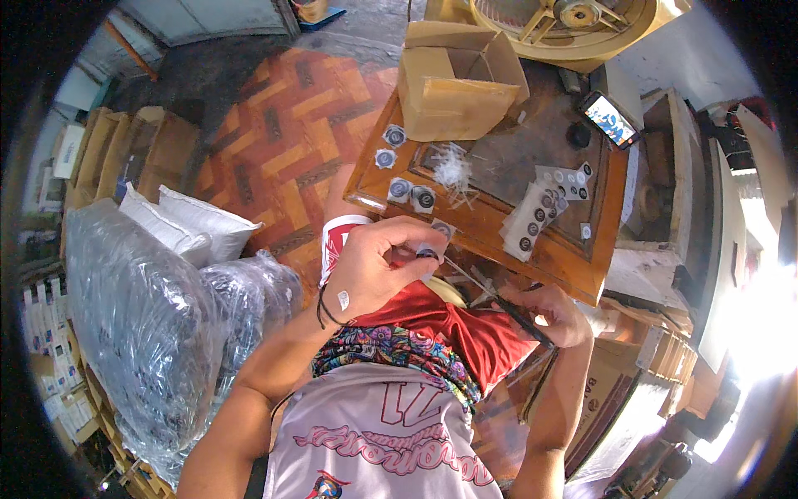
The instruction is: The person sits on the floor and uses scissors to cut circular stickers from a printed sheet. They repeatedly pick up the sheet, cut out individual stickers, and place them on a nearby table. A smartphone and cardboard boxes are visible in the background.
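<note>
My left hand (389, 259) pinches a small piece of sticker sheet with a dark round print (427, 254) between thumb and fingers, above my lap. In my right hand (558, 315) is a pair of scissors with dark handles (523, 321); its thin metal blades point up and left toward the pinched piece. Whether the blades touch the piece cannot be made out. Just beyond my left hand, cut-out round stickers (423, 198) lie along the left edge of the wooden table (474, 218). Strips of uncut round stickers (536, 218) overlap on the table's right half.
A heap of thin clippings (452, 167) sits mid-table. Behind it stands an open cardboard box (461, 93), near a large fan (576, 19). A phone with its screen lit (610, 120) leans at the back right. Plastic-wrapped bundles (143, 324) and white sacks (209, 221) fill the left floor.
</note>
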A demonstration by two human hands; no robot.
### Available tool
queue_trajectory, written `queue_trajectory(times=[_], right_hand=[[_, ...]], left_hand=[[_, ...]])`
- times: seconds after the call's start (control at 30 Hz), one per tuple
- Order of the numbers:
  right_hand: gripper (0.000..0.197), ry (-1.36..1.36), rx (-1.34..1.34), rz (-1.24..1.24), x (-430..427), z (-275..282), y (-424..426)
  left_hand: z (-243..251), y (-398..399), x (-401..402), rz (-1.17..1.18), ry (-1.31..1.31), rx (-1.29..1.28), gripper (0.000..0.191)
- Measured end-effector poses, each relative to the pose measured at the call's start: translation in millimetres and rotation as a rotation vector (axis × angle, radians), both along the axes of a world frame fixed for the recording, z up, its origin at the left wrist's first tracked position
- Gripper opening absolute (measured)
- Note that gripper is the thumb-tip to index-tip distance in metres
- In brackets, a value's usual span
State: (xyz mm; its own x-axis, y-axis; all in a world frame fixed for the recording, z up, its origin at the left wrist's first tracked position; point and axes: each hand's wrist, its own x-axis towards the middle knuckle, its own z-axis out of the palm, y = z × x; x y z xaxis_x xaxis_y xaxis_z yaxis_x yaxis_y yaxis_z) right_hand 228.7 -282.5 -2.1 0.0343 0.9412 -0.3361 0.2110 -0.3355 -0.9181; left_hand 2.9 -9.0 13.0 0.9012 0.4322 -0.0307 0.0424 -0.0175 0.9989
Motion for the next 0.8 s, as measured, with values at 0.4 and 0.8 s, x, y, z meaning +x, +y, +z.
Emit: queue_trajectory(times=[0.4, 0.8], right_hand=[[0.057, 0.006, 0.089, 0.071, -3.8, 6.2, 26.5], [0.057, -0.016, -0.086, 0.114, -2.3, 6.8, 27.1]], left_hand=[[1.5, -7.7, -6.7, -0.094, 0.061, 0.125, 0.031], [-1.8, -11.2, -5.0, -0.121, 0.014, 0.135, 0.029]])
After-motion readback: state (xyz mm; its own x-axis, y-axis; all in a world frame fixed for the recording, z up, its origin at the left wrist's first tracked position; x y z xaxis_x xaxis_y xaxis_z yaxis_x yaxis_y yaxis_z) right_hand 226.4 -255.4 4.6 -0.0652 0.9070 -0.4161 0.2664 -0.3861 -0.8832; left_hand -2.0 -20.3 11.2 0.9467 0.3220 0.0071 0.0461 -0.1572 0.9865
